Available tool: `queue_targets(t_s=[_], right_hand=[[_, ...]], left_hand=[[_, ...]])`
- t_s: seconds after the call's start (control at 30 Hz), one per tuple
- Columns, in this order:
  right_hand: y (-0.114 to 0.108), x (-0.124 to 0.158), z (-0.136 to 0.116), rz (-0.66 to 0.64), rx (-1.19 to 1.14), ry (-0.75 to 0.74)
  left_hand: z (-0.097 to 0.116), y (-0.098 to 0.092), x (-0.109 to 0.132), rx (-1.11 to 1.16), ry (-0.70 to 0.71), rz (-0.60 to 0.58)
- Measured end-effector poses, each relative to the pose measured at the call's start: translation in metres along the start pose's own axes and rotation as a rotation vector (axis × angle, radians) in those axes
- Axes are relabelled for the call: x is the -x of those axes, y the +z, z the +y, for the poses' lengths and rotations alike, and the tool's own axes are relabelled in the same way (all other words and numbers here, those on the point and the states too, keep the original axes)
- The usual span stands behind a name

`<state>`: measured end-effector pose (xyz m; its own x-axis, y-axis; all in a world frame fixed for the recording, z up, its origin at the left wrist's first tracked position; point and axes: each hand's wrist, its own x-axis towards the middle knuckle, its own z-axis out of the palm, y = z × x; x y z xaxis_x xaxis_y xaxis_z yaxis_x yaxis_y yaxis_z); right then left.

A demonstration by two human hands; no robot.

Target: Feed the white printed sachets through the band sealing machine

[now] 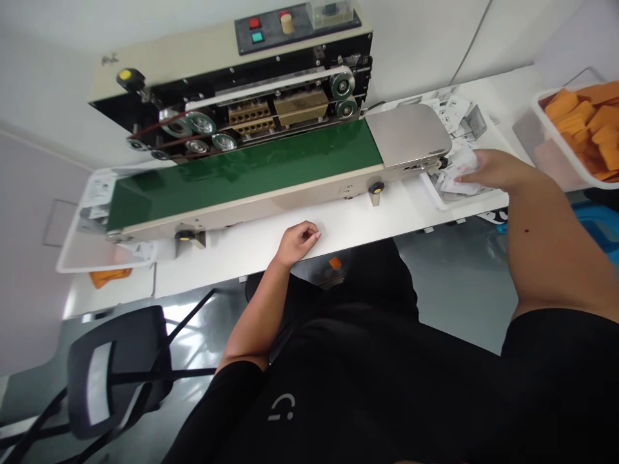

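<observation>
My right hand (496,169) reaches over a white bin (442,201) at the right end of the band sealing machine (232,61). Its fingers are closed on a white printed packet (465,166), partly hidden beside the machine's metal end plate (409,134). More white and silver packets (454,115) lie in that bin. Near the table's front edge, my left hand (298,241) rests on the white tabletop (338,222), in front of the green conveyor belt (251,164). Its fingers are loosely curled, with nothing visible in them.
A clear tub (556,145) of orange pouches (587,122) stands at the far right. Under the belt's left end is another white bin (72,248) with packets. A black chair (120,367) is at lower left; an orange piece (335,263) lies below the table edge.
</observation>
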<state>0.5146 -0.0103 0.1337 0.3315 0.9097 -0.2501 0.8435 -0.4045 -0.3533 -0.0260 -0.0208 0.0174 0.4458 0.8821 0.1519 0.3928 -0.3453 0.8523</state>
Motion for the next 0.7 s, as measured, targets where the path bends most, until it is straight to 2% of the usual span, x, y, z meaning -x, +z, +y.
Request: queue_targets(t_s=[0.07, 0.1, 0.17, 0.23, 0.27, 0.33, 0.37, 0.47, 0.53, 0.6, 0.7], right_hand=[[0.0, 0.0, 0.005, 0.091, -0.197, 0.008], [0.001, -0.001, 0.007, 0.192, -0.291, -0.007], [0.004, 0.002, 0.005, 0.508, -0.426, -0.088], [0.013, 0.013, -0.007, 0.828, -0.528, -0.254], [0.021, 0.024, -0.019, 0.946, -0.574, -0.353], [0.045, 0.055, -0.051, 1.046, -0.656, -0.553], [0.061, 0.073, -0.07, 0.991, -0.702, -0.642], [0.12, 0.12, -0.132, 0.592, -0.792, -0.861], [0.162, 0.134, -0.169, 0.421, -0.841, -0.825], [0.202, 0.132, -0.197, 0.291, -0.845, -0.726], [0.247, 0.114, -0.218, 0.192, -0.87, -0.627]], left_hand=[[0.0, 0.0, 0.0, -0.004, -0.001, -0.002], [0.001, 0.0, 0.001, -0.005, -0.004, -0.002], [0.001, 0.001, 0.001, -0.009, -0.008, -0.003], [0.001, 0.001, 0.001, -0.012, -0.01, -0.004], [0.001, 0.002, 0.001, -0.012, -0.012, -0.005], [0.001, 0.002, 0.001, -0.002, -0.014, -0.006], [0.001, 0.002, 0.001, 0.008, -0.01, -0.008], [0.001, 0.001, 0.001, 0.048, 0.036, -0.028], [0.0, 0.0, 0.001, 0.062, 0.073, -0.036], [-0.002, 0.001, 0.0, 0.028, 0.082, -0.012], [-0.004, 0.004, -0.001, -0.062, 0.021, 0.054]])
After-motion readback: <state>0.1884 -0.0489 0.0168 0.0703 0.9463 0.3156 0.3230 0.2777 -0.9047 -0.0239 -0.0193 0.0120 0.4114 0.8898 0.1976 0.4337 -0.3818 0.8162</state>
